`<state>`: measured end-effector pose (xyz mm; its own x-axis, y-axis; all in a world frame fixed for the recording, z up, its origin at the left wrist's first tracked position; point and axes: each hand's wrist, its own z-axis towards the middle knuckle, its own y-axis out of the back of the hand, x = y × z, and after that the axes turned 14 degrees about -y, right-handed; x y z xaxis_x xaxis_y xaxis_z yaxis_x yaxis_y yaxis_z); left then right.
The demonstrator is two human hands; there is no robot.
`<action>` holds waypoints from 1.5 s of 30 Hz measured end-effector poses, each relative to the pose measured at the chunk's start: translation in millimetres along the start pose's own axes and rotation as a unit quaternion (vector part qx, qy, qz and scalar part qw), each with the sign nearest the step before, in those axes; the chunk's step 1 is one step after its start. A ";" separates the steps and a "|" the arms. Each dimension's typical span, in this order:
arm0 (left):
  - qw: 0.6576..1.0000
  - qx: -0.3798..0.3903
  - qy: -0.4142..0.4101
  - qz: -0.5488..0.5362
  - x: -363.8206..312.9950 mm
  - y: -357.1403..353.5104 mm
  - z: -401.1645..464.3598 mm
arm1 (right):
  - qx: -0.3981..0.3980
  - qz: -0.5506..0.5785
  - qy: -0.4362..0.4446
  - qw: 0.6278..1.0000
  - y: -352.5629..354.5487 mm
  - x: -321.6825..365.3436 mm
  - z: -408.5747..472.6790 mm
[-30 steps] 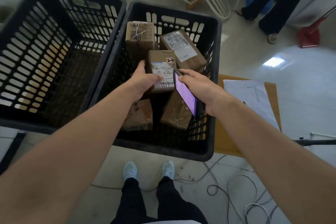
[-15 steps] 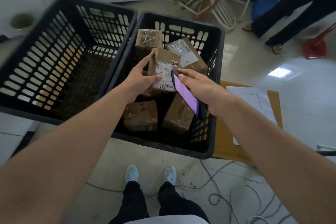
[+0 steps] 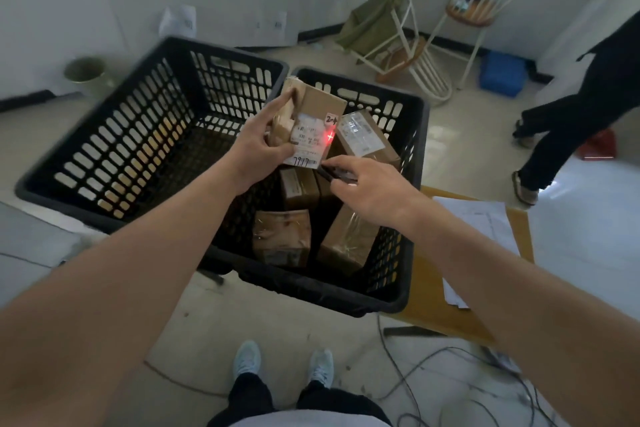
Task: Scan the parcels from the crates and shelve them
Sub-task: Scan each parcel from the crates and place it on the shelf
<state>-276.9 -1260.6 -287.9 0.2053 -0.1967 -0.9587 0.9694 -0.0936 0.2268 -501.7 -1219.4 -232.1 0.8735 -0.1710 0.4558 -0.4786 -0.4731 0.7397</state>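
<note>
While my left hand [image 3: 258, 149] pinches the parcel [image 3: 308, 121] by its edge, right hand [image 3: 367, 189] grips the scanner [image 3: 337, 175]; cardboard, stiff, apparently light.

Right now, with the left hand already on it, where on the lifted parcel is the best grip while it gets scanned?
Probably where the left hand already grips the lifted parcel: its left edge, approached from the left crate side. The white label faces the scanner in the right hand, and the red scan dot sits near its right edge, so that face should stay uncovered.
</note>
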 end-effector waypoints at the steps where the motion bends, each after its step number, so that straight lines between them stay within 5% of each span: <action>1: 1.000 0.000 -0.009 0.005 -2.1 4.1 0.3 | -0.004 -0.016 0.005 1.000 -1.3 2.1 -0.5; 23: 0.999 0.003 -0.036 0.026 -19.8 45.8 1.6 | 0.062 -0.123 0.039 0.990 -7.7 25.8 -25.9; 45: 0.996 0.044 -0.067 0.037 -13.5 85.4 -10.6 | -0.017 -0.189 0.002 0.982 -45.8 57.7 -42.5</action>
<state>-195.4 -1255.6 -257.4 0.2508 -0.3345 -0.9084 0.9352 -0.1585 0.3166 -433.1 -1170.8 -218.7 0.9890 0.0143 0.1474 -0.1232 -0.4728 0.8725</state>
